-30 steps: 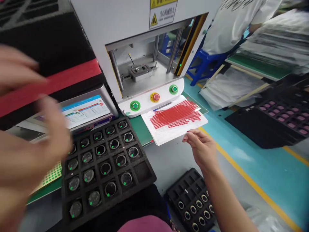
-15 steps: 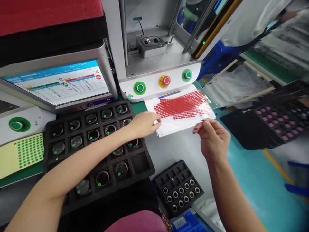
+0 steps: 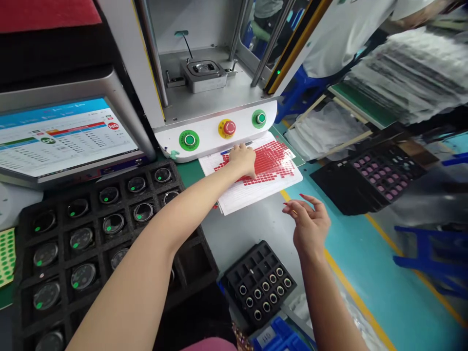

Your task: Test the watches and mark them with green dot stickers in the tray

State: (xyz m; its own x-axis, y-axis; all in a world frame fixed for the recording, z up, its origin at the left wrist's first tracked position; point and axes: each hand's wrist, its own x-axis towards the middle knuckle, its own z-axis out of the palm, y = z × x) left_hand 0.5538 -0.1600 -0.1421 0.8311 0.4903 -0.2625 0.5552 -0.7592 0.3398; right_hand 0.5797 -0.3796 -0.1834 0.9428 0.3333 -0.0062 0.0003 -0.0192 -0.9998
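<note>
While the left hand (image 3: 243, 160) lies palm down on the sheet of red stickers (image 3: 272, 163), fingers curled at its near rows, the right hand (image 3: 309, 222) hovers empty and loosely spread just off the sheet's near right corner. The sheet runs long from left to right below the machine's buttons (image 3: 227, 128). The left fingertips are hidden, so any sticker pinched there cannot be made out.

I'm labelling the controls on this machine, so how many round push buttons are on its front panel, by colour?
Green buttons: 2 (left, right)
Red button on a yellow ring: 1
Total: 3
The left hand rests on the red sticker sheet just below the panel.
</note>
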